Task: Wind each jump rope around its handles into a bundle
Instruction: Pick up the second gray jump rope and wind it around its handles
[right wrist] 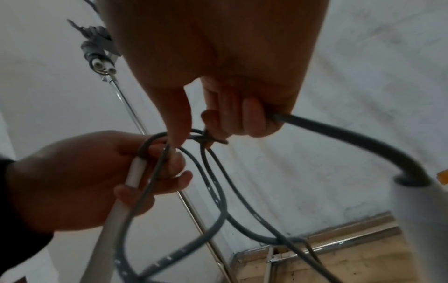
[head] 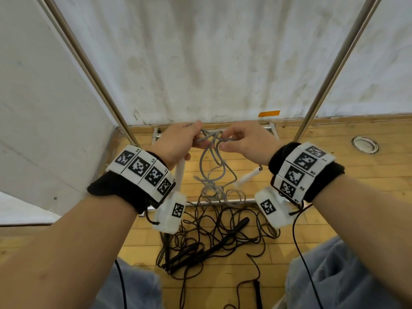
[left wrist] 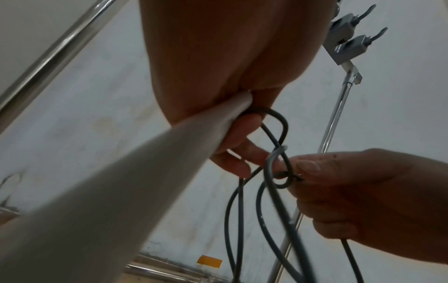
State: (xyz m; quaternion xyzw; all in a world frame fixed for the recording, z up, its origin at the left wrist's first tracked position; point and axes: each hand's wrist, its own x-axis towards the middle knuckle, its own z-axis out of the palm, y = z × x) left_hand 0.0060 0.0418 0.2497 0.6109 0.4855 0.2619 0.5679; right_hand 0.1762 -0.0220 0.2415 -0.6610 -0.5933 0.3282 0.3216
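A grey jump rope (head: 214, 166) with white handles hangs between my hands above the floor. My left hand (head: 196, 139) grips one white handle (head: 179, 172), which points down, and a rope loop crosses its fingers (left wrist: 242, 137). My right hand (head: 225, 141) pinches a crossing of the grey rope (right wrist: 206, 141) between thumb and fingers. The other white handle (head: 247, 176) dangles below that hand on its rope end (right wrist: 339, 130). A tangle of black jump ropes (head: 211, 237) with black handles lies on the floor below.
Two slanted metal poles (head: 89, 70) (head: 334, 70) of a frame flank my hands, and its base rails (head: 214, 202) lie on the wooden floor. A white wall stands behind, with orange tape (head: 269, 113). A round floor fitting (head: 365, 144) is at right. My knees (head: 347, 275) frame the black ropes.
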